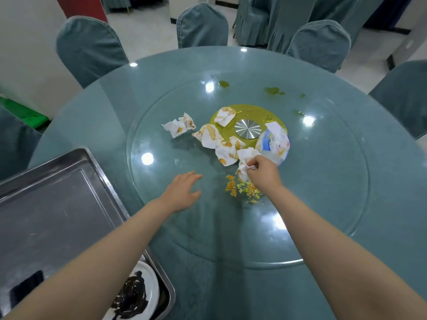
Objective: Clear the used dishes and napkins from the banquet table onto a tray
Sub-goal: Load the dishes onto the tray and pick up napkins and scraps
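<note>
While the right hand (263, 173) pinches one stained napkin (245, 161) between thumb and fingertips at the near edge of the pile, the left hand (184, 191) hovers flat and empty over the glass, its fingers straight and spread toward the same mess. In the head view, the only one given, the other napkins (221, 144) trail away from the grip to the left and slightly farther off, over the yellow disc (251, 112) at the centre of the turntable (323, 181), with one separate clump (179, 125) lying well apart at the far left. A crumpled wrapper (275, 143) sits just beyond the right hand, touching the pile. Loose food scraps (242, 189) lie just below that hand, between the two wrists. The metal tray (57, 204) stands at the near left edge of the table (231, 65), holding a dirty plate (136, 294) in its near corner. Since the tray lies to the left, across the body from the gripping hand, the pinched napkin would have to travel leftward past the empty hand; the left hand is the nearer one to both the tray and the far-left clump, so it seems better placed to gather those.
</note>
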`<control>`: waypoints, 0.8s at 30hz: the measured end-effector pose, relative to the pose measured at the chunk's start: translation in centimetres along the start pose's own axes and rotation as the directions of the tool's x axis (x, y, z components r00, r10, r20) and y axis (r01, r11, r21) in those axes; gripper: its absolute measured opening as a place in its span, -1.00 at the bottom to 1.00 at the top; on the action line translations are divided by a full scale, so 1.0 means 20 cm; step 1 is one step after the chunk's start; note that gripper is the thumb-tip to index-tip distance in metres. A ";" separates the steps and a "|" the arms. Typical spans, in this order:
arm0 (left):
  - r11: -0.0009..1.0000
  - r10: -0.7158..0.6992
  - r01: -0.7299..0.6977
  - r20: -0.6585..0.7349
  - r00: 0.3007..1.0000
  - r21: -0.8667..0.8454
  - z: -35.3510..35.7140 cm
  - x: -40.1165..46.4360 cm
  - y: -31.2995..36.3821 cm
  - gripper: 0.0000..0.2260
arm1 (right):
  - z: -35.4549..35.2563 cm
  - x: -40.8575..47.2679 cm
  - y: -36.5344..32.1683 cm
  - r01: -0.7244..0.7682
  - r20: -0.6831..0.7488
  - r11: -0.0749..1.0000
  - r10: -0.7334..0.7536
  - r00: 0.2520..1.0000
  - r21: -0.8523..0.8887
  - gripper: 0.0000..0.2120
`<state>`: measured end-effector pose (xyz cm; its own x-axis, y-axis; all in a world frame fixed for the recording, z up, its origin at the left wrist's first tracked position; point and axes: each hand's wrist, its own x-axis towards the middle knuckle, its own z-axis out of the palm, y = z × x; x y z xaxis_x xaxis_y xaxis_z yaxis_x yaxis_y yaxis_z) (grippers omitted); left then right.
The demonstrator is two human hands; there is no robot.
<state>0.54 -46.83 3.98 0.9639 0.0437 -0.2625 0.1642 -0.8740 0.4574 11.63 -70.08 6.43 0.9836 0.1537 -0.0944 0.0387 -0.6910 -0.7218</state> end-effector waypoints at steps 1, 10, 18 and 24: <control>1.000 -0.017 0.017 -0.005 1.000 -0.010 -0.02 0.03 -0.01 -0.51 | 0.01 0.03 0.00 -0.004 0.010 1.000 0.004 1.000 -0.003 -0.85; 0.996 -0.092 0.094 -0.156 0.983 0.006 -0.18 0.29 -0.10 -0.50 | 0.07 0.23 0.06 0.000 0.098 0.985 0.018 0.995 -0.175 -0.93; 0.940 -0.013 0.039 -0.078 0.997 0.338 -0.21 0.47 -0.07 -0.34 | 0.04 0.30 0.16 0.066 0.267 0.885 0.068 0.961 -0.461 -0.85; 0.911 0.067 -0.094 0.080 0.995 0.402 -0.14 0.55 -0.06 -0.27 | -0.08 0.33 0.19 -0.008 0.141 0.876 0.087 0.986 -0.483 -0.84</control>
<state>11.43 -44.00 2.91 0.9528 -0.0538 -0.2988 -0.0249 -0.9947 0.0997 18.61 -72.82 4.15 0.9485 0.1914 -0.2523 0.1114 -0.9474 -0.3001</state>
